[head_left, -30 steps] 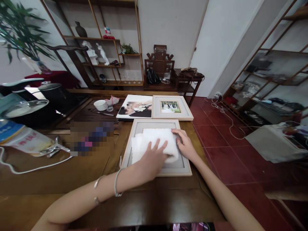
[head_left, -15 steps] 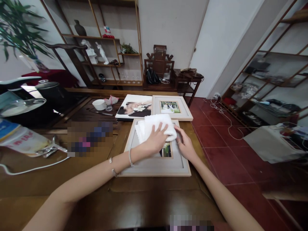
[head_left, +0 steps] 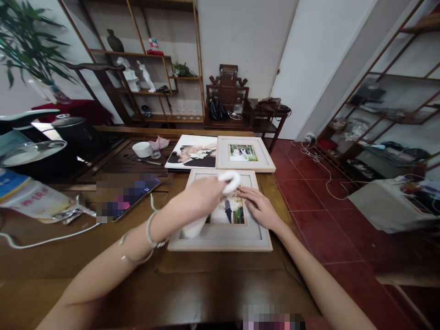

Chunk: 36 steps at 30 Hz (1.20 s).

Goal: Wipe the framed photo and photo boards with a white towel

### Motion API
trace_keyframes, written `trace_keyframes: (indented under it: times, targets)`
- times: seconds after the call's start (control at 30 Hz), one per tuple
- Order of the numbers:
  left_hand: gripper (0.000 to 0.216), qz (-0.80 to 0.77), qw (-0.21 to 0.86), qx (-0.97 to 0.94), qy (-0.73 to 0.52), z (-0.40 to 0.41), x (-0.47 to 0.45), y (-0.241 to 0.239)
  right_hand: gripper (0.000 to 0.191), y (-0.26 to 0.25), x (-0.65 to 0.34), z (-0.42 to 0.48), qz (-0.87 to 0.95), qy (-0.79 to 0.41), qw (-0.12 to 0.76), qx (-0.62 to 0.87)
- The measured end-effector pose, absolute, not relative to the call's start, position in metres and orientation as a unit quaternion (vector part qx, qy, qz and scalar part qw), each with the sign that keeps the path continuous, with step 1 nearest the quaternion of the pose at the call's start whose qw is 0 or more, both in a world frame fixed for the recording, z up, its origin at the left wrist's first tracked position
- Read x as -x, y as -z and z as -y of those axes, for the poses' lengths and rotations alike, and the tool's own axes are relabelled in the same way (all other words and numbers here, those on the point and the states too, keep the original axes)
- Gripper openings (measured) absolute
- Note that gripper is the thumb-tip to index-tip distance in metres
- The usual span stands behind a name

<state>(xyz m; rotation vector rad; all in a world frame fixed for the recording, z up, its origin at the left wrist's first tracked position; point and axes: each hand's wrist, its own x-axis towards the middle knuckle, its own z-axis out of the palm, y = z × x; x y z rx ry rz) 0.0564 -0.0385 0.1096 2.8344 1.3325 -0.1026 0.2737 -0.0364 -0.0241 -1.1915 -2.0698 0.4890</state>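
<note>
A light wooden photo frame with a grey mat lies flat on the brown table in front of me, a couple's photo in its middle. My left hand is closed on a white cloth, bunched up and lifted over the frame's upper part; part of the cloth hangs below the hand. My right hand lies flat, fingers stretched out, on the glass at the right of the photo.
Behind the frame lie a second framed photo and an unframed print. A phone, a white cable, a packet, a white bowl and a dark pot sit to the left. Red tiled floor with cables is on the right.
The left hand slid the flat cloth up the glass, then gathered and lifted it, uncovering the photo. The right hand shifted slightly inward on the frame.
</note>
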Motion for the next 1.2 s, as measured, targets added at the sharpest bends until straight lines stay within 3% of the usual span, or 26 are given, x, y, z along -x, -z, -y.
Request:
trace_keyframes:
  times: [0.13, 0.23, 0.4, 0.73, 1.03, 1.2]
  targets:
    - [0.037, -0.431, -0.063, -0.898, -0.058, -0.016, -0.082, -0.095, 0.043, 0.024, -0.275, 0.036, 0.815, -0.177, 0.327, 0.444]
    - [0.038, -0.263, -0.027, -0.963, -0.049, -0.035, -0.101, -0.062, 0.046, 0.024, -0.276, 0.037, 0.809, -0.178, 0.331, 0.451]
    - [0.039, -0.259, -0.021, -0.965, -0.035, -0.034, -0.095, -0.026, 0.063, 0.026, -0.276, 0.036, 0.793, -0.200, 0.371, 0.439]
    - [0.041, -0.422, -0.069, -0.903, 0.034, 0.007, -0.006, -0.032, 0.063, 0.028, -0.276, 0.036, 0.778, -0.207, 0.366, 0.466]
    - [0.033, -0.423, -0.060, -0.899, 0.102, 0.114, -0.019, -0.029, 0.062, 0.028, -0.273, 0.037, 0.769, -0.206, 0.377, 0.473]
    - [0.028, -0.410, -0.021, -0.905, 0.106, 0.128, -0.016, -0.025, 0.060, 0.027, -0.274, 0.037, 0.759, -0.222, 0.394, 0.468]
